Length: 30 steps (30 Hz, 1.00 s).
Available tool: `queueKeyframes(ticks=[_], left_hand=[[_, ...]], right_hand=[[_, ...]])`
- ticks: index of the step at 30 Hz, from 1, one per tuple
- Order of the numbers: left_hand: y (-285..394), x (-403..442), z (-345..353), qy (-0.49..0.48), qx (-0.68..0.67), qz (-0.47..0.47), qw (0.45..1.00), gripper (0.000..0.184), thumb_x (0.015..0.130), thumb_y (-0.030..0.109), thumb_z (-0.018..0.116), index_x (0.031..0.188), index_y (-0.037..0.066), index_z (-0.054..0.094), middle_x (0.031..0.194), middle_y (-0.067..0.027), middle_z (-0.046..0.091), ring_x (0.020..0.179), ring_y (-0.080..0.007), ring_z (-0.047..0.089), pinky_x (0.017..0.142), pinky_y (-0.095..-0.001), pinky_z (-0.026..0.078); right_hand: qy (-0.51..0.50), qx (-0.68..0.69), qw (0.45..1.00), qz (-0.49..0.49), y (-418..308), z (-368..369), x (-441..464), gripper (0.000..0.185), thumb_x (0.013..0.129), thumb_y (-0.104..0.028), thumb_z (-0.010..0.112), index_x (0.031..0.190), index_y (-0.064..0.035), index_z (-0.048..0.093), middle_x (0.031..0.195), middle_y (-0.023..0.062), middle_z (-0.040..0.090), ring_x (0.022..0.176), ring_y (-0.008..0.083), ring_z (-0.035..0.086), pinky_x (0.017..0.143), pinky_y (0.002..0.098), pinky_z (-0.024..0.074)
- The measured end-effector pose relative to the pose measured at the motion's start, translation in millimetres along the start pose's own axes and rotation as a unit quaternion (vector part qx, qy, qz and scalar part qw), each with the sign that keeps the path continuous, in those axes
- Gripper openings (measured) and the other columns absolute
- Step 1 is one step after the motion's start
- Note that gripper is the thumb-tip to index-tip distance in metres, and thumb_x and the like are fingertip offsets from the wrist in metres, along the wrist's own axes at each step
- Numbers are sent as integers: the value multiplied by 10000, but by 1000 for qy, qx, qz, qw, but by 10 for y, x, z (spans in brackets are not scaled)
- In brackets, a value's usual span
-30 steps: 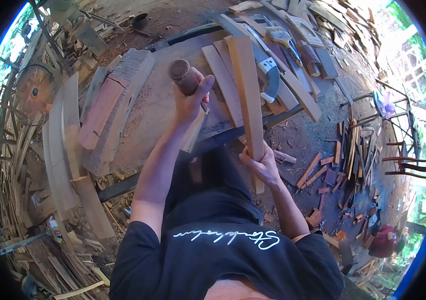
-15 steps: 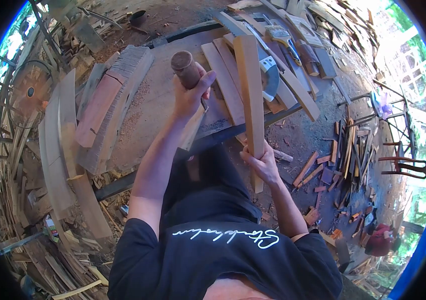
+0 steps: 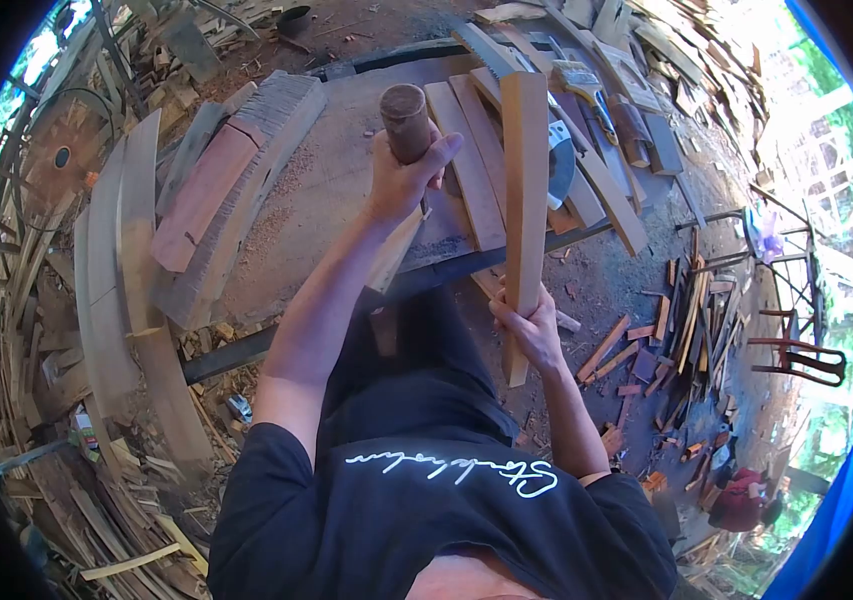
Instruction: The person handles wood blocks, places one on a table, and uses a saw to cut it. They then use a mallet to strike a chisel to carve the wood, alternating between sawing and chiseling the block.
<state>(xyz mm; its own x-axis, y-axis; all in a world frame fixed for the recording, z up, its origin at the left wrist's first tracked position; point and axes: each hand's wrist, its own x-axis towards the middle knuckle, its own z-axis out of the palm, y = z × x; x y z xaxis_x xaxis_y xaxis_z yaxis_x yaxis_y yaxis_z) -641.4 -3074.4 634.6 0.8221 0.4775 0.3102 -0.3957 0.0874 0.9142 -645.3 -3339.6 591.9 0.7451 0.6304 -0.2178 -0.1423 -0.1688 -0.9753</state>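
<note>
My left hand (image 3: 406, 182) is closed around the round wooden handle of a chisel (image 3: 405, 118), held upright over the bench. The chisel's narrow metal shank points down at a pale wood piece (image 3: 396, 250) by the bench's near edge; whether its tip touches the wood I cannot tell. In my right hand (image 3: 532, 328) is a long squared wooden bar (image 3: 526, 180), gripped near its lower, thinner end. The bar rises to the right of the chisel, apart from it, and partly hides the boards and saw behind.
On the workbench (image 3: 296, 185) lie a thick weathered plank (image 3: 246, 180), a reddish board (image 3: 208, 195), a handsaw (image 3: 560, 165) and a paintbrush (image 3: 576, 76). Wood offcuts (image 3: 636, 365) litter the ground at right. A circular saw blade (image 3: 64, 158) stands at far left.
The view has shifted slightly, so the bench and its boards appear further right. The chisel and the bar's upper end also appear further right. Both hands keep their grip.
</note>
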Motion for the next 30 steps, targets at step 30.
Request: queueKeyframes(ticks=[30], left_hand=[[15, 31, 81, -16, 22, -9, 1000, 207, 828, 139, 703, 742, 103, 517, 567, 19, 512, 455, -53, 489, 440, -205, 385]], right_hand=[[74, -244, 956, -143, -950, -169, 237, 353, 829, -114, 695, 1140, -48, 543, 811, 10, 568, 707, 101, 567, 627, 269, 480]])
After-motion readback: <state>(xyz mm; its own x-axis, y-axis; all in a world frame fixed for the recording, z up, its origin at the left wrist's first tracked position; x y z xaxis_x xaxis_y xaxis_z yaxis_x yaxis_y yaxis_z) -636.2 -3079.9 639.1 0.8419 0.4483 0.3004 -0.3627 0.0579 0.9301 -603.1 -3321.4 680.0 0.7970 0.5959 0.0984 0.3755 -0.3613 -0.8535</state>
